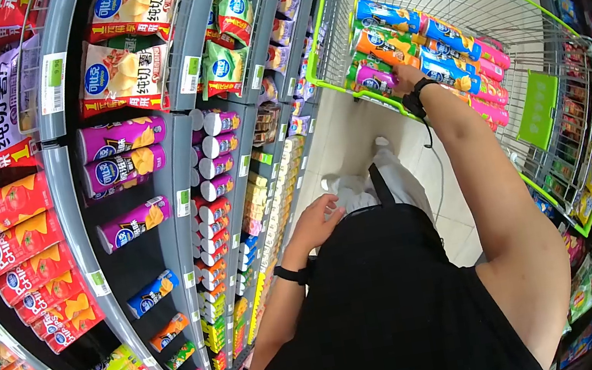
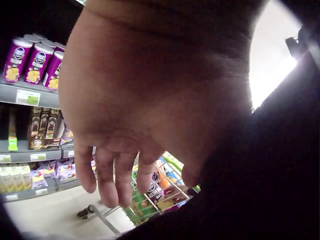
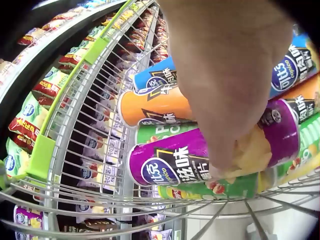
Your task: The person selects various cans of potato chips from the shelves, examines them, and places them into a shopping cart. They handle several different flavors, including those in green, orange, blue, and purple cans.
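Shelves (image 1: 73, 180): left half of frame, stocked with chip cans and bags.
Cart (image 1: 516, 22): upper right, wire, green-rimmed, cans stacked inside.
Purple can (image 3: 170, 162): lying in cart, near end.
Right hand (image 1: 406, 76): fingers resting on purple can; grip unclear.
Left hand (image 1: 317, 222): centre frame, relaxed, empty.
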### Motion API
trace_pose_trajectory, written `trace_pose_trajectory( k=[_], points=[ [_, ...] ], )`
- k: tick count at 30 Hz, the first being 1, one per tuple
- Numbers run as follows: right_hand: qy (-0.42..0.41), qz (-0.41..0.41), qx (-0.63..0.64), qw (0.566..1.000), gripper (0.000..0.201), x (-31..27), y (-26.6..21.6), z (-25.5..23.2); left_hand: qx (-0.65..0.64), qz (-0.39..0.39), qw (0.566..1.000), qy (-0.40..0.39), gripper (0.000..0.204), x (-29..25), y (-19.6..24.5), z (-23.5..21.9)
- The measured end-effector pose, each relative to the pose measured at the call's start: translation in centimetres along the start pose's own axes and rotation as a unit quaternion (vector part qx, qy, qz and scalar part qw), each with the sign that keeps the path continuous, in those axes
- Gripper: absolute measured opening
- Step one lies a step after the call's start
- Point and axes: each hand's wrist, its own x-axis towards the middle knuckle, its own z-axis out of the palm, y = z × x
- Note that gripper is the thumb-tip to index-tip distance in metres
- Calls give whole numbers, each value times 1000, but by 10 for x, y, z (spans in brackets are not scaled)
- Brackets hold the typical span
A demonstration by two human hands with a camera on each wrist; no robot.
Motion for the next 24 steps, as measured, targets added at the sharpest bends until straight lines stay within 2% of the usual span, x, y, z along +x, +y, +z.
trace_pose_trajectory(
  k=[3,5,10,12,14,16,18,21,24],
  points=[
    [-45,-3,6,999,46,10,0,2,32,13,999,-5,41,7,1,0],
    [-58,-13,31,998,39,-5,-12,-9,38,19,999,-9,42,11,2,-1],
    [-7,-28,115,993,42,-10,-4,0,32,28,999,-12,42,19,4,-7],
    [-89,-21,206,974,39,-24,-4,-11,41,43,998,-22,41,23,8,-9],
    [-117,-2,250,961,32,-24,5,-5,50,57,997,-19,40,24,7,-11],
    [-158,-5,383,910,28,-17,23,5,60,78,995,-7,41,27,4,-12],
    [-65,6,396,916,22,-48,-8,-16,62,59,996,-12,41,26,4,-18],
    [-45,-4,360,932,26,-52,-29,-36,63,59,996,-12,41,25,-1,-18],
    [35,-97,305,947,28,-40,-57,-47,63,68,996,-19,42,24,-1,-22]
  ],
)
